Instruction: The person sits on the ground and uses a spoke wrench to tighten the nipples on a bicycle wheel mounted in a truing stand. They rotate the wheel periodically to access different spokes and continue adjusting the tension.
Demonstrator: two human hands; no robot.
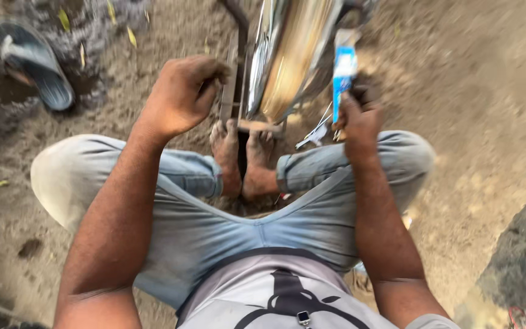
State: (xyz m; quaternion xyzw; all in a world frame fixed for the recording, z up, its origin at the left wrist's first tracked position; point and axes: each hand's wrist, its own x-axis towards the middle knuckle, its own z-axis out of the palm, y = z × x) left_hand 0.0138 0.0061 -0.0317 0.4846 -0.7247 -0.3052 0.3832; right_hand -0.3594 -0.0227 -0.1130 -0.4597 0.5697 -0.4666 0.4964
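— Wheel (290, 58) first: where is it sitting?

— Upright between my knees, blurred as if spinning, shiny rim (262, 67) facing me. I'm bracing my bare feet (241, 155) under it so it's staying put.

— And your left hand (181, 94)?

— Its fingers are curling tight around the dark metal bar (231, 85) beside the rim, steadying the frame.

— The right hand (357, 119)?

— It's gripping a blue-and-white packet (344, 73), holding it upright near the tyre. I'm sitting on the dirt floor (470, 91); a sandal (35, 61) is lying well apart.
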